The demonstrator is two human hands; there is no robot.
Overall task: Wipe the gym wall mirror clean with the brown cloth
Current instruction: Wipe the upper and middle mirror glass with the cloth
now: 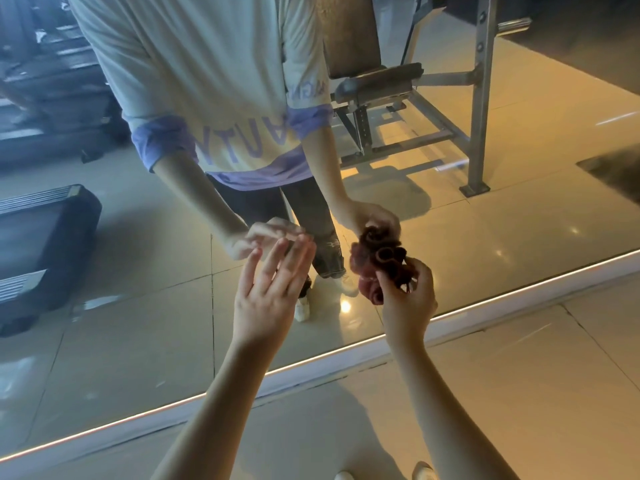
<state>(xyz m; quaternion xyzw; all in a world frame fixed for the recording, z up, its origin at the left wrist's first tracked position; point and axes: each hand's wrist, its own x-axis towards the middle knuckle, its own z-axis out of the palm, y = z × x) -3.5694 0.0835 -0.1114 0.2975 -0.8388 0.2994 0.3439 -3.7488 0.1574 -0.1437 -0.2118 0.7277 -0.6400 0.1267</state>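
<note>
The gym wall mirror fills most of the view, and its lower edge runs diagonally from bottom left to right. My right hand grips the bunched brown cloth close to the glass, low on the mirror. My left hand is held up beside it, fingers straight and spread, holding nothing, near the glass. Whether either hand touches the mirror I cannot tell. The mirror shows my reflection with both hands and the cloth.
A pale frame strip borders the mirror's base above the tiled floor. The reflection shows a weight bench frame and a treadmill. My shoes are at the bottom edge.
</note>
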